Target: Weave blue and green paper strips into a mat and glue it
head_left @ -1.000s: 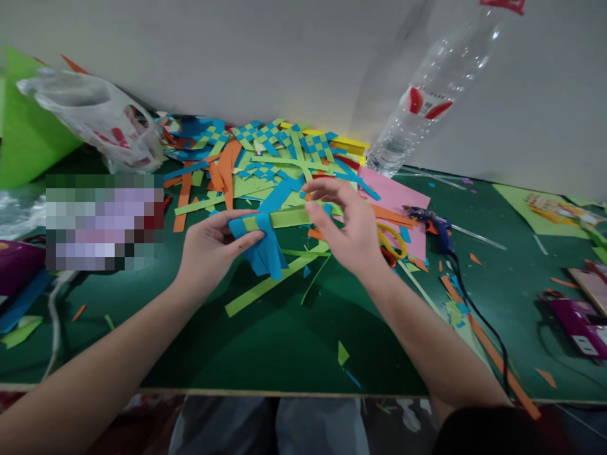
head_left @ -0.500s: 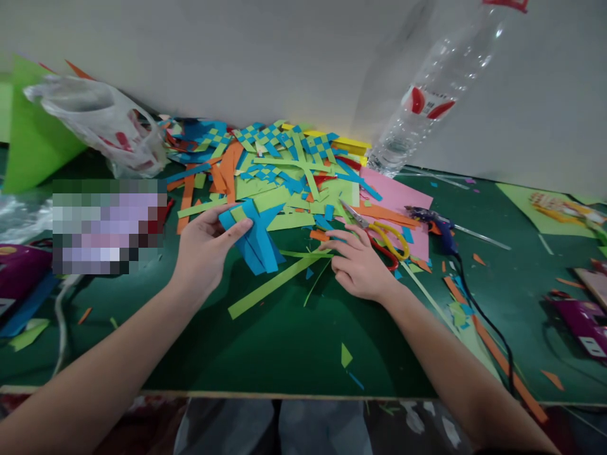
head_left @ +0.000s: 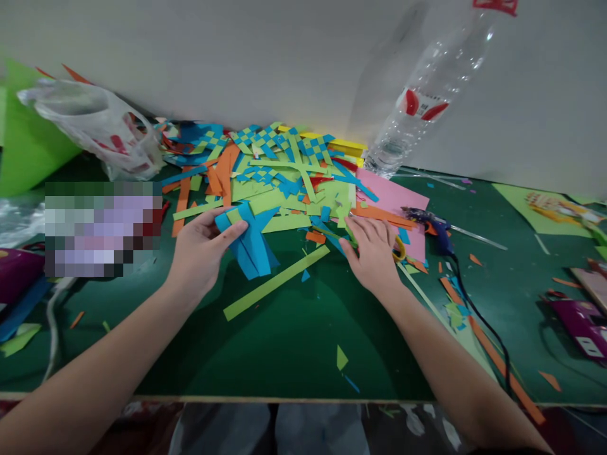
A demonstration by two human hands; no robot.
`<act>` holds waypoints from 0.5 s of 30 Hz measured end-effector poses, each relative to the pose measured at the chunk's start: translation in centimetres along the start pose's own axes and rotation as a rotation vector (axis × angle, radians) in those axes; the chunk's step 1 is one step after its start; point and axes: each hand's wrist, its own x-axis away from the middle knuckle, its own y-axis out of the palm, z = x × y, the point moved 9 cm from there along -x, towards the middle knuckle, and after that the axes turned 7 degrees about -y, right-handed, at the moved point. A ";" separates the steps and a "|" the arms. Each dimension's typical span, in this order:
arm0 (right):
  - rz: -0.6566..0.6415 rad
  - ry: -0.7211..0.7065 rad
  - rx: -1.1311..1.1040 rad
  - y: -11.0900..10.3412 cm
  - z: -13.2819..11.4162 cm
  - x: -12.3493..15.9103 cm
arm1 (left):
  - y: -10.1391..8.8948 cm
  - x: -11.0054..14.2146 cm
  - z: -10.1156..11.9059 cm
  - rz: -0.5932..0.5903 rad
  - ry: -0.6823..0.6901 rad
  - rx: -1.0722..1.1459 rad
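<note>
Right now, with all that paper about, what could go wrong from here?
The left hand alone pinches the folded blue strips and green strip; a loosened thumb might let them slip apart. The right hand covers most of the scissors, so fingers could catch a hidden blade. The glue gun lies partly on pink paper; if hot, which I can't tell, it might mark it.

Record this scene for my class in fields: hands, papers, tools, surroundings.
Left hand: pinches folded blue paper showing a green patch
Right hand: over the scissors, partly hiding them; grip unclear
Loose green strip: lying on the table
Farther back: woven blue-and-green pieces, orange strips
Tool: glue gun, by pink paper
Surroundings: clear bottle, plastic bag
</note>
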 end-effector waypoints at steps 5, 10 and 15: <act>0.157 -0.053 -0.009 -2.5 -2.8 0.1 | 1.9 0.8 -0.9 -0.158 -0.015 -0.247; 0.169 -0.066 -0.405 -3.4 -6.2 -0.6 | 4.7 2.8 -1.5 -0.394 0.021 -0.568; -0.128 0.170 -0.744 1.4 -7.0 -1.2 | 6.1 3.9 -0.9 -0.471 0.118 -0.720</act>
